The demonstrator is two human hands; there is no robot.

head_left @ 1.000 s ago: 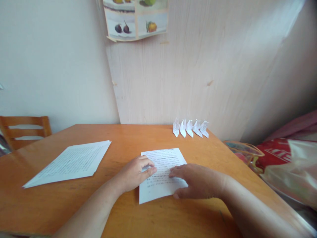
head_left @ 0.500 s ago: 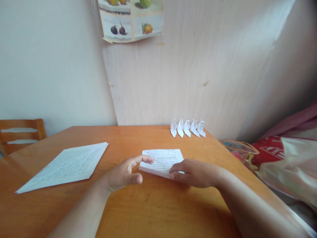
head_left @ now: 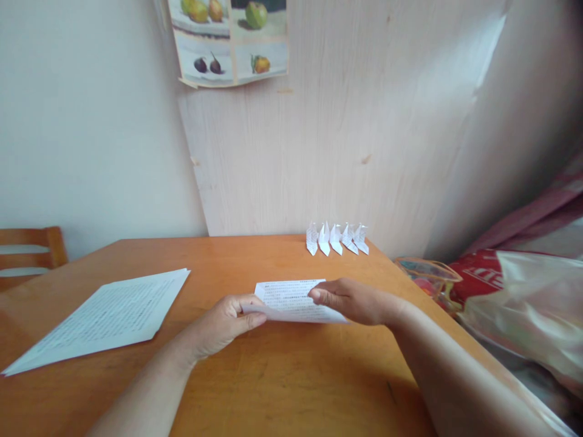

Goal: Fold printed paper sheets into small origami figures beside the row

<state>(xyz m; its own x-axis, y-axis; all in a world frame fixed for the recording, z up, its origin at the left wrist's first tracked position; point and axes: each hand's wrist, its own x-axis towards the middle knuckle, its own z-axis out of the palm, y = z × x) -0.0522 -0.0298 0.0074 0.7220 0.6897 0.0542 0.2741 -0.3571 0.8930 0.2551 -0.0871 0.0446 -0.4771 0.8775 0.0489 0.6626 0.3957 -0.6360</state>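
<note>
A printed sheet of paper (head_left: 296, 298) lies in front of me on the wooden table, its near edge folded up into a pale strip. My left hand (head_left: 232, 318) is closed on the left end of that strip, thumb in front and fingers behind. Above the sheet's right side is my right hand (head_left: 357, 301), its fingers stretched out to the left and gripping nothing; whether it touches the paper I cannot tell.
Folded paper figures (head_left: 336, 240), several in a row, stand at the table's back right. Printed sheets (head_left: 109, 312) lie stacked on the left. Bags (head_left: 523, 303) sit beyond the right edge, and a wooden chair (head_left: 31, 249) is at far left.
My left hand has closed on the paper's near-left edge, where it was open before. The right hand has lifted off the near-right edge. The view has shifted slightly.
</note>
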